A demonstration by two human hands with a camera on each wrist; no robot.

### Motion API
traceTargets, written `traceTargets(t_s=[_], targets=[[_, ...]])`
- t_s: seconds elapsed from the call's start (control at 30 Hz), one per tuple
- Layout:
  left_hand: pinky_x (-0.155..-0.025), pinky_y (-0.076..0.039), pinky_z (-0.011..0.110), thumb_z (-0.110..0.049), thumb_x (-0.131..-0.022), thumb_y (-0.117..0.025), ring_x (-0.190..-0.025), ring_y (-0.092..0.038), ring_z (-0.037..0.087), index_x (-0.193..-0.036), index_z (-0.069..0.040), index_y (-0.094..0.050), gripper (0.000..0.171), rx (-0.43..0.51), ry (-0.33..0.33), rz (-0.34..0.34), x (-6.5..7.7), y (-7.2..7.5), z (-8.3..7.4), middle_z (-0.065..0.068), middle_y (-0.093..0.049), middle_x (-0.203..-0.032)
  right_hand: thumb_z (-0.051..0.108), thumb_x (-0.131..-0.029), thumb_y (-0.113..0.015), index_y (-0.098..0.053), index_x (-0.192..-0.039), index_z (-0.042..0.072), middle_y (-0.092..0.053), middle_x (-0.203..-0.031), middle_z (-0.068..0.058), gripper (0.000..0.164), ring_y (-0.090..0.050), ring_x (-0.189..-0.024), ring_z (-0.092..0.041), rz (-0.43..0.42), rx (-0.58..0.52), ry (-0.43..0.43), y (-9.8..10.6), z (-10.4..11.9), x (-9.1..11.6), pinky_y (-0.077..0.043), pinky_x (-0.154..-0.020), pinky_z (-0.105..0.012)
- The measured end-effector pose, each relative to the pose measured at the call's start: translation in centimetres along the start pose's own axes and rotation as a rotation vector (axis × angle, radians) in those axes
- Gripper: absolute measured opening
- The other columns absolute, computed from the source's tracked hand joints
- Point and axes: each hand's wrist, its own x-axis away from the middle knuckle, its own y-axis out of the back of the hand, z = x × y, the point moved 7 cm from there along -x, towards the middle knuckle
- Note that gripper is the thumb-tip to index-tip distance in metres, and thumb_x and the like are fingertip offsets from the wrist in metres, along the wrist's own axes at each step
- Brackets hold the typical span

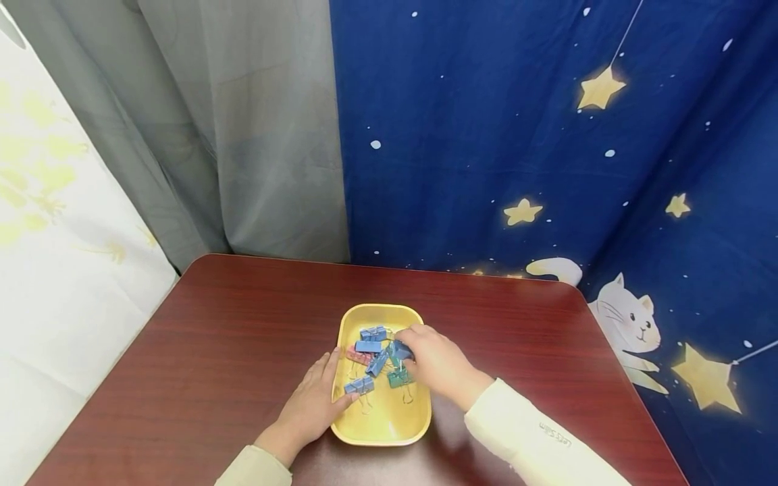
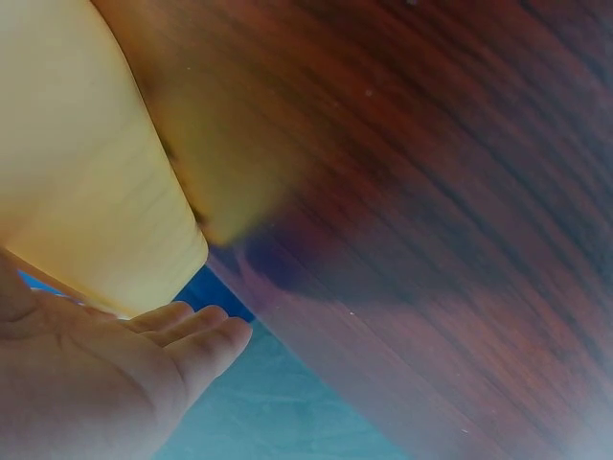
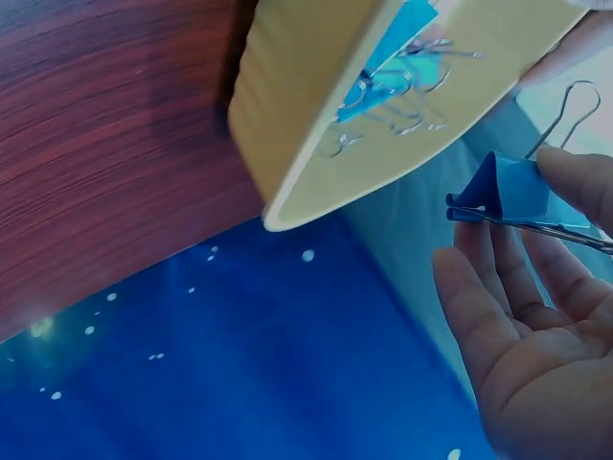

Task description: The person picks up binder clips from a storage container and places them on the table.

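Note:
A yellow plastic tray holds several binder clips in blue, green and pink. Pinched between the thumb and fingers of my right hand is a blue binder clip, raised over the tray's right side. Its wire handles show in the right wrist view, one sticking up. My left hand lies along the tray's left wall with fingers straight, its thumb over the rim close to another blue binder clip. Green binder clips lie below my right hand, and a pink binder clip is partly covered by blue ones.
The tray stands on a dark red wooden table with rounded far corners. Behind it hang a grey curtain and a blue curtain with stars and a white cat. White patterned cloth hangs at the left.

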Motion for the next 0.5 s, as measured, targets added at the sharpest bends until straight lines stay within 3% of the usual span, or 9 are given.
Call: traceTargets(t_s=[0.5], targets=[[-0.109,-0.030,0.057,-0.039,-0.089,-0.067,-0.138,-0.031,0.043,-0.151,-0.003,-0.027,0.082,-0.001,0.007,0.001,0.1,0.1,-0.2,0.028,-0.032,-0.149,0.008,-0.078,-0.078,-0.067,-0.109,0.009,-0.061,-0.096,-0.001,0.033,-0.057,-0.085,-0.016,-0.127,-0.050,-0.107,0.7,-4.9,1.0,-0.055,-0.082,-0.036]])
